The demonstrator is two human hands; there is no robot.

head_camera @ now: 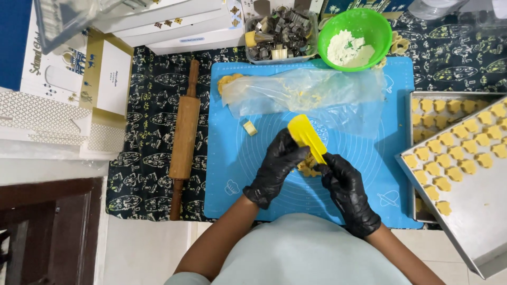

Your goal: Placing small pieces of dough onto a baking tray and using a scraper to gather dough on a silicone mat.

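Both my hands wear black gloves and meet over the blue baking mat (232,174). My right hand (346,187) grips a yellow plastic scraper (306,134) that slants up to the left. My left hand (277,163) is curled around a lump of yellow dough (306,168), which shows between the two hands and touches the scraper's lower end. A small dough piece (249,127) lies on the mat to the left. A crumpled clear plastic sheet (306,95) with dough bits lies across the mat's far half.
A wooden rolling pin (185,137) lies left of the mat. A green bowl of flour (355,38) and a tub of metal cutters (280,34) stand at the back. Metal trays (475,211) of cut dough shapes (459,148) sit at the right. Boxes (79,79) are stacked at the left.
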